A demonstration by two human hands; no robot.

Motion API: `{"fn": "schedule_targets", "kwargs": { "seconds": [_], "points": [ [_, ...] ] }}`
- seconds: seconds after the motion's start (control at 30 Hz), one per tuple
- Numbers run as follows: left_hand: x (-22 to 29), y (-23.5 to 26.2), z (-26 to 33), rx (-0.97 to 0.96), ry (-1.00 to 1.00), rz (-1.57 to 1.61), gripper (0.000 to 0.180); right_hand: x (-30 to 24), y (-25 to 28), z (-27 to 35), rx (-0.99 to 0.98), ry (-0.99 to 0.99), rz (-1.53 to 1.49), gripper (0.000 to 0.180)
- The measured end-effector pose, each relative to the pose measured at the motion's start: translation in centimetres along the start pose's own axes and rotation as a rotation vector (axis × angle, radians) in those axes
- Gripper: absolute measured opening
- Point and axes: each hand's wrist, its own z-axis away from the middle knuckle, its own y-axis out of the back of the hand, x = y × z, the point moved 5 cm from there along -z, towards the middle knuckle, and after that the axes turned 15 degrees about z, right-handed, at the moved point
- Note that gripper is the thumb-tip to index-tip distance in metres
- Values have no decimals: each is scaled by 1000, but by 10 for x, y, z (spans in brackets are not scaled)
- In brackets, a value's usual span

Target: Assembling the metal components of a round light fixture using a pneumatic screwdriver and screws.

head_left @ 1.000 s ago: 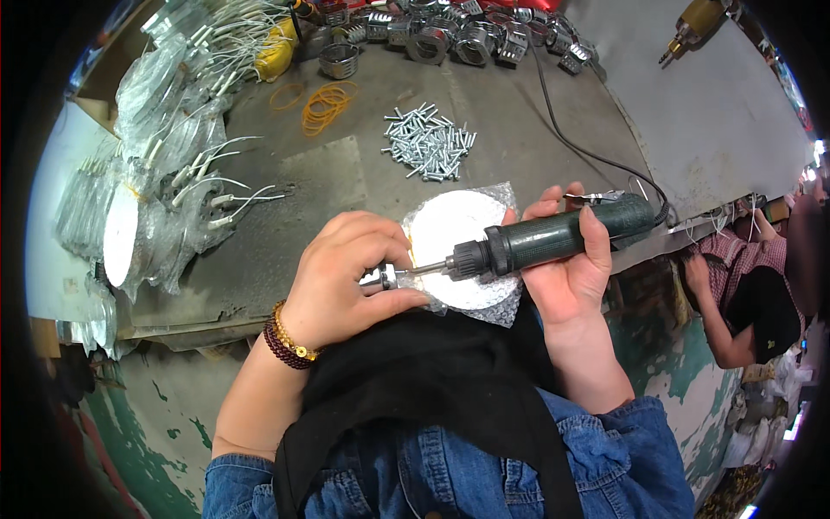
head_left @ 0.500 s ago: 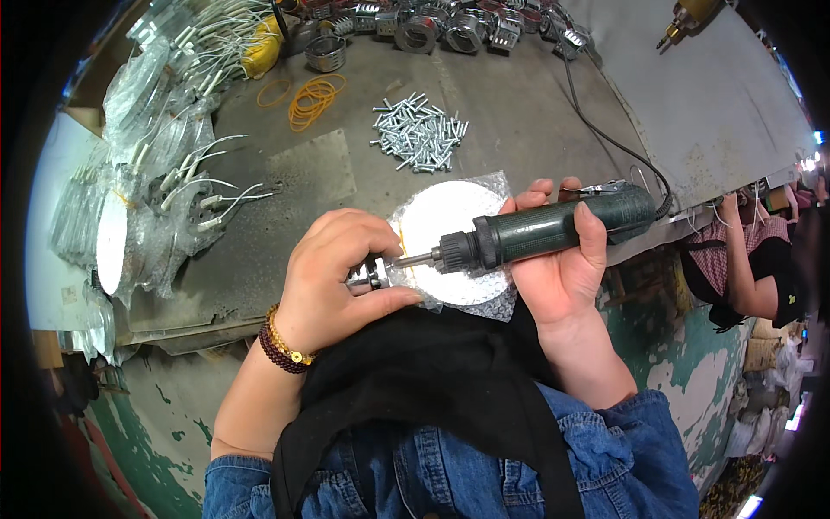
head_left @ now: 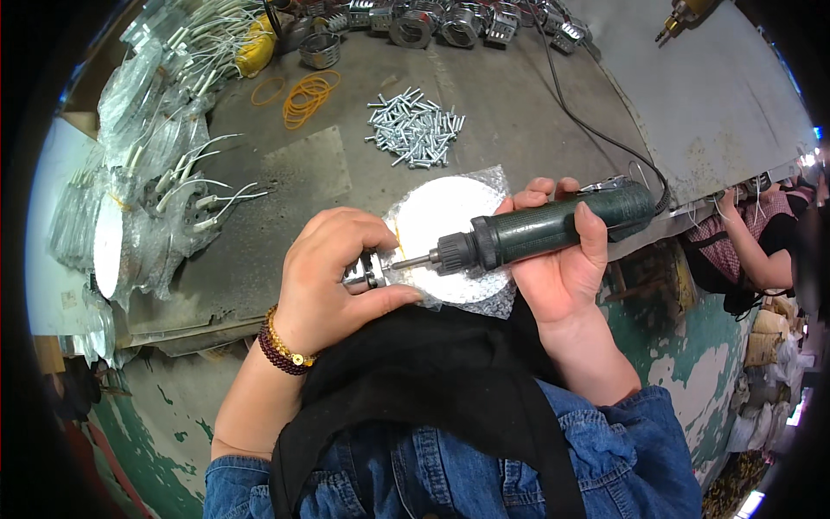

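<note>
My right hand [head_left: 558, 272] is wrapped round a dark green electric screwdriver [head_left: 540, 232], held level with its bit pointing left. The bit's tip meets a small shiny metal fitting [head_left: 373, 272], gripped between the thumb and fingers of my left hand [head_left: 333, 264]. Part of the fitting is hidden by those fingers, and I cannot see the screw head. Beneath the screwdriver lies a bright white round disc [head_left: 445, 208] in clear bubble wrap, close against my left fingertips. Beyond the disc, a heap of silver screws [head_left: 417, 130] sits on the grey worktable [head_left: 320, 169].
Orange rubber bands [head_left: 309, 98] lie left of the screws. Wrapped discs with white wires [head_left: 151, 216] are stacked at the left. Metal ring-shaped parts [head_left: 462, 28] line the back. A black cord [head_left: 575, 112] runs to the screwdriver. Another person [head_left: 752, 238] is at the right.
Both hands keep their grips, with the bit still at the metal fitting. The cord's far part has swung left, and the other person's arm at the right has shifted slightly.
</note>
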Motion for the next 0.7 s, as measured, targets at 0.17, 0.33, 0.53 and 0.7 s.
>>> {"fn": "schedule_targets", "kwargs": {
  "seconds": [0.17, 0.33, 0.53, 0.7],
  "points": [
    [0, 0, 0, 1, 2, -8, 45, 1, -3, 0, 17, 0, 19, 32],
    [-1, 0, 3, 4, 13, -7, 50, -8, -5, -5, 34, -31, 43, 32],
    [-5, 1, 8, 21, 113, 41, 62, -11, 1, -10, 105, 38, 79, 38],
    [-5, 1, 8, 30, 124, 51, 66, -7, -2, -11, 101, 48, 95, 38]
  ]
}}
